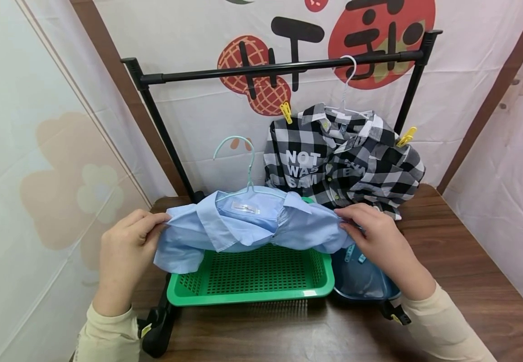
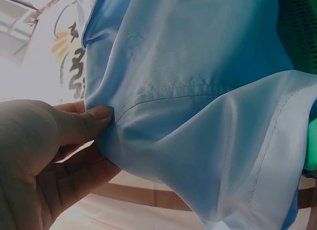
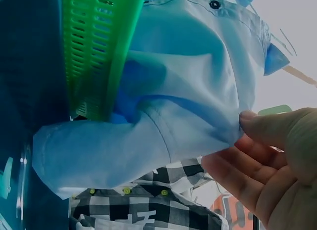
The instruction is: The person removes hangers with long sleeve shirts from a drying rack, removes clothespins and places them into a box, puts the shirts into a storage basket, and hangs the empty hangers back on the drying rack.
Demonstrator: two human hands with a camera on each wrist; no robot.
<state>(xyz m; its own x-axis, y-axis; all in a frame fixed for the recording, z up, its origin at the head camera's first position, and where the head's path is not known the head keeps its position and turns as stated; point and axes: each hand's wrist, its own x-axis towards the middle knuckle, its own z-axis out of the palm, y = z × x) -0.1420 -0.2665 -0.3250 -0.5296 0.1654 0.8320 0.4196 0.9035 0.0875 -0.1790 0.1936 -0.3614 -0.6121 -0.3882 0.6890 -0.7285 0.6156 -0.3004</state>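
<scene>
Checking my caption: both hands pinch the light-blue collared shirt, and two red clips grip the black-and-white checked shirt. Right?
Not quite: the two clips are yellow, as the head view shows. They do grip the black-and-white checked shirt, and the left hand and right hand pinch the light-blue collared shirt.

Brown table (image 1: 465,266), printed white backdrop (image 1: 202,115)

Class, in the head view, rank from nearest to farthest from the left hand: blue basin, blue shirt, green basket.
1. Blue shirt: pinched in the left hand.
2. Green basket: right of the hand.
3. Blue basin: beyond the basket's right side.
</scene>
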